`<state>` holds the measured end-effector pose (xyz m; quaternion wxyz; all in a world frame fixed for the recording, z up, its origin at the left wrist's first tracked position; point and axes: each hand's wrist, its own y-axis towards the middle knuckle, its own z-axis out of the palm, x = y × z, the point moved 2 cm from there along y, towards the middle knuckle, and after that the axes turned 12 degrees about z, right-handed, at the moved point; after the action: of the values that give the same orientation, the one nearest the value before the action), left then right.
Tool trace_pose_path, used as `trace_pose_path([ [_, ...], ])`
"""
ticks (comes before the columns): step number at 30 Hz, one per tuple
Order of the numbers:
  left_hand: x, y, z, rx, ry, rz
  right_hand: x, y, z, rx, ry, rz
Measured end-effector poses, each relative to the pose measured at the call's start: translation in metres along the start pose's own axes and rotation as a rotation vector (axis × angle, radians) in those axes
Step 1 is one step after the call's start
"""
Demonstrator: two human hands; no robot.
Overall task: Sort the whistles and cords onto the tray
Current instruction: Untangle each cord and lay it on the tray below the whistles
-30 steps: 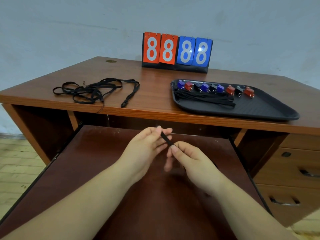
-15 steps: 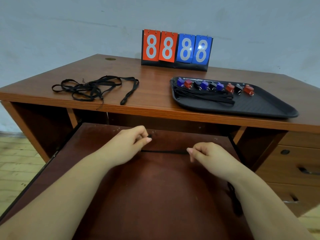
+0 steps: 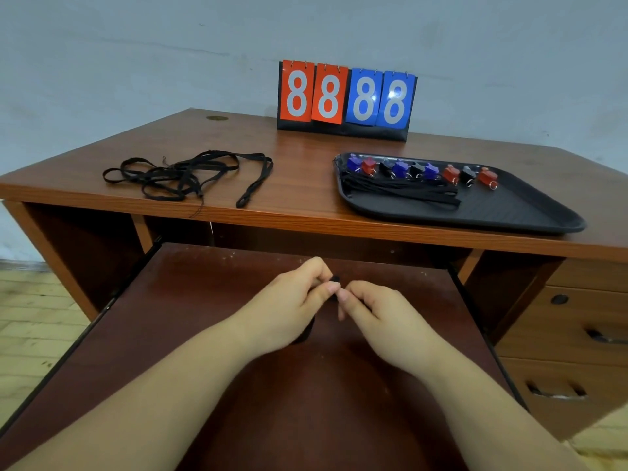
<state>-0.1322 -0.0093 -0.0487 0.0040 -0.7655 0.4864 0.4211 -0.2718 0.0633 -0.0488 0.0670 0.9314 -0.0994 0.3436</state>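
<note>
Both hands, left (image 3: pixel 289 300) & right (image 3: pixel 377 307), pinched a cord (image 3: pixel 335 278); fingers together on it. Prob. light, limp; best gripped by folded middle.

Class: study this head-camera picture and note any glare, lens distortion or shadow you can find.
Head view: small glare spots on the blue cards of the scoreboard; wide-angle bending bows the desk front edge; light is soft and even, with a faint shadow under the left hand on the pull-out shelf.
</note>
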Motion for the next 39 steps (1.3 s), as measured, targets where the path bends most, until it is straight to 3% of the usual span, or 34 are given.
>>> trace_pose_path([
  [3, 0.013, 0.0, -0.009, -0.013, 0.093, -0.052, -0.004, 0.002, -0.005, 0.023, -0.028, 0.016],
  [10, 0.04, -0.001, -0.034, -0.142, 0.165, -0.213, -0.029, 0.011, -0.029, -0.165, 0.085, 0.167],
  [14, 0.037, -0.002, -0.03, -0.128, 0.227, -0.215, -0.029, 0.011, -0.034, -0.263, 0.191, 0.165],
  [17, 0.026, -0.001, -0.03, -0.286, 0.377, -0.083, -0.021, 0.008, -0.031, -0.259, 0.232, 0.122],
  [19, 0.013, 0.0, -0.027, -0.366, 0.303, 0.005, -0.015, 0.005, -0.021, -0.207, 0.236, 0.085],
  [21, 0.001, 0.001, -0.017, -0.328, 0.16, 0.06, -0.007, 0.003, -0.01, -0.158, 0.227, 0.044],
  [24, -0.007, 0.002, -0.001, -0.182, 0.005, 0.041, 0.0, 0.001, 0.001, -0.102, 0.223, 0.015],
  [28, -0.003, 0.002, 0.008, -0.169, -0.214, -0.033, 0.001, 0.0, 0.002, -0.082, 0.237, 0.028],
  [34, 0.001, 0.003, 0.001, -0.228, -0.197, -0.09, -0.003, 0.002, -0.003, -0.025, 0.162, 0.055],
  [39, 0.008, 0.001, -0.009, -0.246, -0.147, -0.117, -0.01, 0.005, -0.013, -0.089, 0.184, 0.101],
])
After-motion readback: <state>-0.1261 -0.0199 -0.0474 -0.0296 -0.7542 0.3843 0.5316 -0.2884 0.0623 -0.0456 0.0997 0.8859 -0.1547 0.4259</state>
